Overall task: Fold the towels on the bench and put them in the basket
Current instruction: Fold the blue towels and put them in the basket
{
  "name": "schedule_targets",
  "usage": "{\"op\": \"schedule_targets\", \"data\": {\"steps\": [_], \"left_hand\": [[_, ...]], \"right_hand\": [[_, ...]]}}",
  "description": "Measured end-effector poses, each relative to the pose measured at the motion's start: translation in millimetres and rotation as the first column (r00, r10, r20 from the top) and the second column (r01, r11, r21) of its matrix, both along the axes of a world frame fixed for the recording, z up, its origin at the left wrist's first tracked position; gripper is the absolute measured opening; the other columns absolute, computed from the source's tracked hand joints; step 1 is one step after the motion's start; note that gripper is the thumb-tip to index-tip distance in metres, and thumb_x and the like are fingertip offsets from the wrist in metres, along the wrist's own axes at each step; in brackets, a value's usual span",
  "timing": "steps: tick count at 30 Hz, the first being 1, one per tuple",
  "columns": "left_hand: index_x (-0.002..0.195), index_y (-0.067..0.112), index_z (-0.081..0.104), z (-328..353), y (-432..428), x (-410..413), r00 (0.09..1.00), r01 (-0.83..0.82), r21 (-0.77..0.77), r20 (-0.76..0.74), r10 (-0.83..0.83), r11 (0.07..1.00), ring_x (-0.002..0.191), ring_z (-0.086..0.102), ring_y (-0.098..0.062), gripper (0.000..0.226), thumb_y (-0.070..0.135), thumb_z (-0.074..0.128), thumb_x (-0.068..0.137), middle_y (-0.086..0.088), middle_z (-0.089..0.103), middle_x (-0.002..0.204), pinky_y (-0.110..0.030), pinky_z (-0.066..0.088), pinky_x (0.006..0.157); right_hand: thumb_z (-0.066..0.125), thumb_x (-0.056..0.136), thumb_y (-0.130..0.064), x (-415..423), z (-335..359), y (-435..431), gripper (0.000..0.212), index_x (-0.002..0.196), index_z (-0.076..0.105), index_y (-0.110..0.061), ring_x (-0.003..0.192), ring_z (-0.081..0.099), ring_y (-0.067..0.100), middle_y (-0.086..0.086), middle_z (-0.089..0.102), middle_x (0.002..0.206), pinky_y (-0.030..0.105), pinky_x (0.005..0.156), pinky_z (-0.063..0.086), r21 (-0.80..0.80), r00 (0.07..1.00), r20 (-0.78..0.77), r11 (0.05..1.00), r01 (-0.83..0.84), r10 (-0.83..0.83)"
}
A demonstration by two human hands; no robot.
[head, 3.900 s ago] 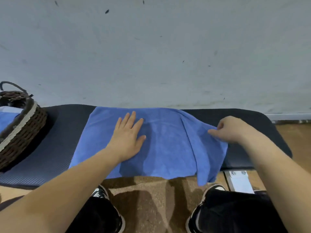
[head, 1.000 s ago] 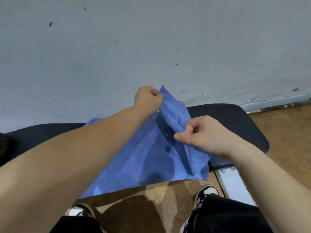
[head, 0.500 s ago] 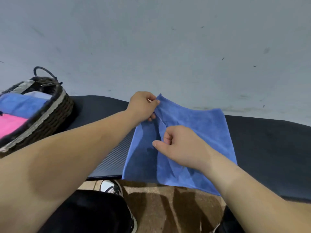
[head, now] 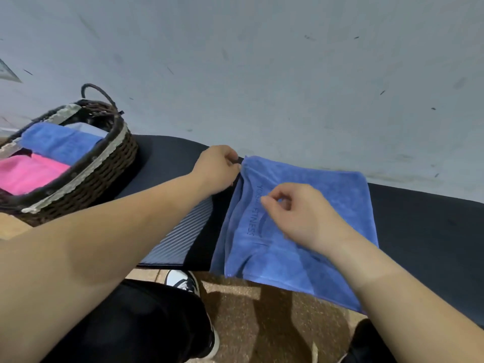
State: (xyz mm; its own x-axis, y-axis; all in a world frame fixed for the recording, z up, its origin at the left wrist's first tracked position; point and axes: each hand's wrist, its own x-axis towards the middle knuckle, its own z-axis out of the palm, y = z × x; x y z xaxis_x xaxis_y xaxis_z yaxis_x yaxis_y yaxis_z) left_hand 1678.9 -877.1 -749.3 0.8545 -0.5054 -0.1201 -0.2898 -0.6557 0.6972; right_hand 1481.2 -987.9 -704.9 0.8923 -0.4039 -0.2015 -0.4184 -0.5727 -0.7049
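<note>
L grip [head: 217, 169] tight on towel [head: 327, 205] corner

Left hand [head: 217, 167] pinches towel [head: 262, 258] corner — on bench [head: 432, 218].

The basket [head: 104, 174] cut off at left — towel [head: 327, 195] lettering partly behind the right hand [head: 301, 213]
</note>
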Motion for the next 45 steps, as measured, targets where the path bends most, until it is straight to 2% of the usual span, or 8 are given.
{"op": "schedule_targets", "data": {"steps": [4, 8, 14, 23, 34, 37, 41, 45], "left_hand": [[0.092, 0.017, 0.07, 11.1, 21.4, -33.2, 0.995, 0.092, 0.162, 0.031, -0.098, 0.982, 0.066, 0.071, -0.015, 0.01, 0.026, 0.065, 0.093, 0.006, 0.072, 0.071, -0.033, 0.061, 0.072], [0.081, 0.006, 0.072, 12.7, 41.4, -68.2, 0.989, 0.143, 0.381, -0.021, -0.146, 0.913, 0.062, 0.072, -0.015, 0.043, 0.048, 0.07, 0.088, -0.002, 0.074, 0.059, -0.032, 0.059, 0.063], [0.074, 0.012, 0.062, -0.4, 66.2, -104.2, 0.992, 0.128, 0.399, -0.035, -0.124, 0.908, 0.077, 0.068, -0.023, 0.038, 0.045, 0.076, 0.087, -0.007, 0.072, 0.079, -0.04, 0.057, 0.069], [0.092, 0.021, 0.053, -12.2, 85.1, -117.7, 1.0, -0.024, 0.101, 0.008, 0.023, 0.995, 0.064, 0.056, -0.017, 0.016, 0.032, 0.06, 0.102, 0.001, 0.062, 0.071, -0.034, 0.042, 0.056], [0.102, 0.026, 0.045, -18.3, 91.5, -113.2, 0.967, 0.067, 0.378, 0.205, -0.154, 0.923, 0.078, 0.059, -0.021, 0.019, 0.043, 0.052, 0.103, 0.004, 0.062, 0.089, -0.038, 0.047, 0.061], [0.11, 0.023, 0.052, -18.6, 89.0, -108.7, 0.934, 0.104, 0.343, 0.29, -0.211, 0.933, 0.094, 0.056, -0.02, 0.024, 0.042, 0.062, 0.098, 0.006, 0.056, 0.107, -0.039, 0.05, 0.073], [0.127, 0.013, 0.065, -25.7, 70.1, -109.9, 0.67, 0.382, 0.406, 0.497, -0.551, 0.83, 0.13, 0.056, -0.036, 0.04, 0.027, 0.072, 0.09, -0.01, 0.057, 0.143, -0.051, 0.053, 0.1], [0.165, 0.016, 0.016, -30.5, 41.6, -123.4, 0.737, 0.478, 0.536, 0.187, -0.65, 0.696, 0.161, 0.005, -0.023, 0.071, 0.052, 0.036, 0.107, -0.005, 0.005, 0.174, -0.045, 0.01, 0.13]], "right_hand": [[0.052, 0.098, -0.057, -22.9, -10.1, -32.6, 0.049, 0.138, 0.052, -0.028, 0.132, 0.049, 0.027, 0.002, 0.052, 0.138, 0.048, 0.103, 0.049, -0.35, 0.948, -0.313, 0.935, -0.063, -0.054], [0.04, 0.098, -0.067, -48.2, -29.9, -58.2, 0.08, 0.162, 0.017, -0.026, 0.157, 0.006, 0.033, 0.01, 0.01, 0.17, 0.049, 0.125, 0.021, -0.357, 0.885, -0.461, 0.926, -0.122, -0.062], [0.019, 0.096, -0.077, -67.0, -63.2, -56.6, 0.086, 0.161, -0.018, -0.034, 0.155, -0.027, 0.03, 0.005, -0.031, 0.168, 0.049, 0.127, -0.007, -0.359, 0.846, -0.531, 0.916, -0.177, -0.044], [0.006, 0.092, -0.08, -71.6, -87.5, -46.5, 0.088, 0.162, -0.018, -0.031, 0.156, -0.024, 0.031, 0.007, -0.026, 0.169, 0.051, 0.126, -0.01, -0.45, 0.922, -0.375, 0.888, -0.094, -0.093], [0.006, 0.094, -0.076, -86.0, -86.2, -57.7, 0.082, 0.164, -0.005, -0.034, 0.159, -0.013, 0.03, 0.005, -0.01, 0.173, 0.048, 0.128, -0.003, -0.548, 0.958, -0.278, 0.83, -0.102, -0.066], [-0.004, 0.09, -0.079, -96.1, -88.5, -61.3, 0.088, 0.164, -0.009, -0.032, 0.158, -0.016, 0.029, 0.006, -0.016, 0.172, 0.046, 0.129, -0.004, -0.549, 0.939, -0.34, 0.822, -0.151, -0.055], [0.005, 0.095, -0.072, -100.8, -82.4, -53.0, 0.084, 0.163, -0.015, -0.028, 0.157, -0.021, 0.032, 0.01, -0.023, 0.17, 0.047, 0.128, -0.006, -0.51, 0.898, -0.427, 0.849, -0.141, -0.107], [0.006, 0.095, -0.075, -103.1, -77.1, -48.1, 0.087, 0.162, -0.02, -0.025, 0.156, -0.022, 0.035, 0.014, -0.026, 0.168, 0.049, 0.128, -0.005, -0.49, 0.848, -0.511, 0.858, -0.155, -0.139]]}}
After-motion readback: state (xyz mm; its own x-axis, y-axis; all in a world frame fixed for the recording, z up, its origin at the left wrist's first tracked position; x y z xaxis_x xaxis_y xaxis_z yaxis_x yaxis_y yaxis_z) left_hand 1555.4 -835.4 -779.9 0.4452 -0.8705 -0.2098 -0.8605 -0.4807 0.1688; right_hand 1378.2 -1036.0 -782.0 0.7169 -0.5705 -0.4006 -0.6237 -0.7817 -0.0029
